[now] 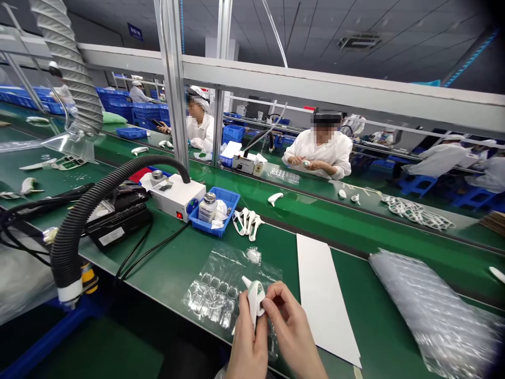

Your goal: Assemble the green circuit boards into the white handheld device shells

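Low in the middle, my left hand point(249, 337) is closed around a white ear thermometer point(252, 297), its pointed tip aimed up and to the left. My right hand point(290, 326) is closed in a pinch at the thermometer's right side, by its window opening. Whatever sits between those fingertips is hidden. Beneath both hands lies a clear plastic sheet point(224, 260) carrying rows of clear square covers point(213, 300). A small heap of tiny clear parts point(253, 255) rests on the sheet's far side. Beyond it, several open thermometer housings point(248, 223) lie side by side.
A blue tray point(232, 202) with a metal-topped bottle stands beside a white box point(179, 196). A black flexible hose point(74, 221) arches at left. White card point(325, 295) and bubble wrap point(430, 310) lie to the right. Across the green conveyor point(327, 216) sits a co-worker point(321, 147).
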{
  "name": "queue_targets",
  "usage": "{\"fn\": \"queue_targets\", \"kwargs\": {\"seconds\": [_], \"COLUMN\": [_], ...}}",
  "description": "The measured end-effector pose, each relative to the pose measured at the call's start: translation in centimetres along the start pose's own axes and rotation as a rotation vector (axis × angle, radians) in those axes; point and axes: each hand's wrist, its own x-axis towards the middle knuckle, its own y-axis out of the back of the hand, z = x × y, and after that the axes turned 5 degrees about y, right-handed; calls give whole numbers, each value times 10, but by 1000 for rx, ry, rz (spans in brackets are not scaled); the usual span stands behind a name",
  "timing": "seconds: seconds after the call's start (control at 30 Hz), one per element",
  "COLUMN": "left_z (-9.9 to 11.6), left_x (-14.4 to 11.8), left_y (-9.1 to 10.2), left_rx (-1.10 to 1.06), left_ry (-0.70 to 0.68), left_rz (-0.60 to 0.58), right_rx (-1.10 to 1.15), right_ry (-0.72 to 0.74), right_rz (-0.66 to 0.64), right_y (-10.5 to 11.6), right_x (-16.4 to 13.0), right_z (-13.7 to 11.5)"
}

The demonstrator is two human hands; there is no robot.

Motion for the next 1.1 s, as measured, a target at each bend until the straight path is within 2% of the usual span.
{"fn": "queue_targets", "kwargs": {"seconds": [0.1, 0.2, 0.27, 0.33, 0.4, 0.5, 0.6, 0.7, 0.83, 0.97, 1.1], "left_z": [-1, 7, 15, 23, 29, 35, 36, 34, 32, 33, 35], "left_x": [-1, 3, 10, 17, 21, 20, 15, 13, 12, 9, 4], "left_y": [0, 4, 9, 14, 19, 24, 27, 31, 34, 34, 32], "left_rx": [-28, -57, -116, -228, -350, -460, -492, -509, -543, -575, -568], "left_ry": [-4, -14, 41, 123, 179, 244, 283, 289, 287, 327, 373], "left_rz": [18, -3, -63, -150, -219, -240, -258, -306, -342, -362, -385], "right_rx": [-66, -193, -238, -283, -385, -575, -674, -754, -783, -749, -551], "right_ry": [73, 300, 406, 364, 243, 171, 178, 234, 300, 307, 250], "right_rz": [4, 40, 70, 78, 44, -63, -90, -110, -202, -229, -194], "right_y": [-3, -6, -4, 3, 11, 15, 8, 1, 5, 18, 26], "right_x": [-8, -18, -15, 5, 41, 100, 129, 128, 115, 102, 73], "right_z": [4, 1, -5, -8, -3, 23, 51, 65, 63, 50, 25]}}
